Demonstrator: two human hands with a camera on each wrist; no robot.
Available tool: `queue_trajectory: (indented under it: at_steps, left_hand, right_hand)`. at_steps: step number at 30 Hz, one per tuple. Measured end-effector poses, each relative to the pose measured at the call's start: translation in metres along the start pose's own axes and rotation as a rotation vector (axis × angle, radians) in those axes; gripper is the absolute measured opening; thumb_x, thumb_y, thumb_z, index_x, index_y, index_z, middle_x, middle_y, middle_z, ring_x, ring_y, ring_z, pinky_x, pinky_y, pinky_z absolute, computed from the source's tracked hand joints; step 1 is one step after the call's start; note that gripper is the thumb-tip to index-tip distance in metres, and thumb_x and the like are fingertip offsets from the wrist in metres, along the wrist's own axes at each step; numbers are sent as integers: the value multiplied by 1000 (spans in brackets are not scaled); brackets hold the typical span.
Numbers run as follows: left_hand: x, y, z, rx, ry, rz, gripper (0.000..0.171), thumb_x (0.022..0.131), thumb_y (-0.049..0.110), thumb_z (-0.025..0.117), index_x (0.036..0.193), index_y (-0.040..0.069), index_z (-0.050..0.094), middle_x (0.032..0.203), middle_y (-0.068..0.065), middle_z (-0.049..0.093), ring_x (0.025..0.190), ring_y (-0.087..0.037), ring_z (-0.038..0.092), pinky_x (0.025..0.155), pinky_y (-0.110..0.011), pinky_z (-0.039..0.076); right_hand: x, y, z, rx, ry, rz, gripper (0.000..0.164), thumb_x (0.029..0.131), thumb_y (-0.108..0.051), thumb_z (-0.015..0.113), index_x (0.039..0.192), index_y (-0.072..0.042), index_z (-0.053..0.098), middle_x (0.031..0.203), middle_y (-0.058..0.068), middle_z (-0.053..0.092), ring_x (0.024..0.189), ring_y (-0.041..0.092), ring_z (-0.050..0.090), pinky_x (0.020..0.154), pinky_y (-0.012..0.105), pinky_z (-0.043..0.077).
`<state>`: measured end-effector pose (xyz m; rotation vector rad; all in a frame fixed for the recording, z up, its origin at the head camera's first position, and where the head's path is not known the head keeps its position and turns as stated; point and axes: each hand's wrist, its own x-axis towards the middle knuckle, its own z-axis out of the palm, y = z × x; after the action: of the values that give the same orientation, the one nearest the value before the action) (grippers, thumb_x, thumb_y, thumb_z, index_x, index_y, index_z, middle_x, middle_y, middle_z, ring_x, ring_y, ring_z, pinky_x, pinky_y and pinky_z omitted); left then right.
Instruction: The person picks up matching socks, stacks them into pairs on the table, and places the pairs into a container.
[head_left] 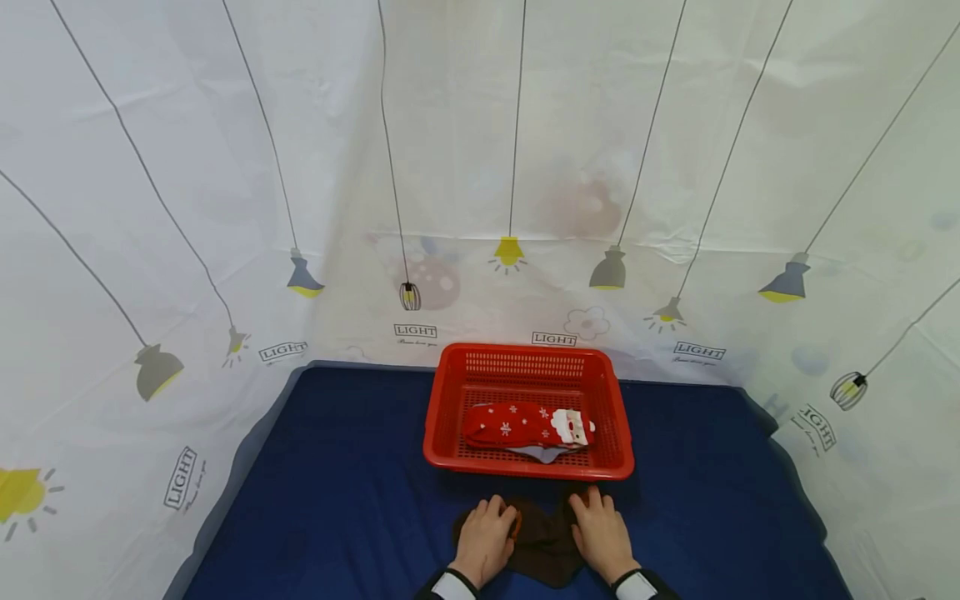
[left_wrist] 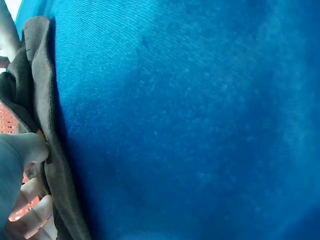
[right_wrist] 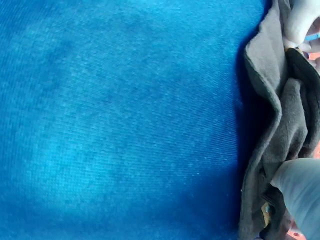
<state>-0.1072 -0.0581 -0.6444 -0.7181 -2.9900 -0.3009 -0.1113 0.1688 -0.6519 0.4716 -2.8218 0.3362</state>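
A piece of dark brown cloth lies on the blue table cover in front of the red basket, its exact kind hard to tell. It has a small orange patch near its left part. My left hand pinches its left side; in the left wrist view the thumb sits on the near fold and the fingers lie behind. On the other side, my right hand grips the cloth, which droops in loose folds between both hands. The right wrist view shows the right thumb against the brown fabric, fingertips mostly hidden.
Just beyond the hands stands a red plastic basket. Inside lie a folded red sock with snowflakes and a Santa face, and a grey cloth piece under it. A white sheet printed with lamps encloses the blue-covered table.
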Motion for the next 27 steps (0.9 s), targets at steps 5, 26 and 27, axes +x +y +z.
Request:
queue_trajectory:
  at_steps: [5,26,27]
  left_hand:
    - [4,1,3,45,88,38,31,73,17,86,97,17,67,88,-2,52,74,-19,52,63,-30,45]
    - [-10,-20,-16,-74,76,20,25,74,7,80,87,16,60,81,1,49,68,-16,48,64,-29,45]
    - [-13,-21,-18,-85,75,15,25,74,7,80,88,16,61,81,1,48,68,-15,47,63,-29,44]
  right_hand:
    - [0,0,1,-7,9,-14,37,69,-4,88,92,-6,59,91,18,51,72,36,54,53,48,50]
    - [-2,3,-30,68,-16,2,32,72,-3,85,82,-13,56,85,6,45,66,24,45,54,38,42]
    - [-3,3,-31,74,-29,6,32,73,-3,84,82,-13,56,86,6,45,67,23,45,54,37,42]
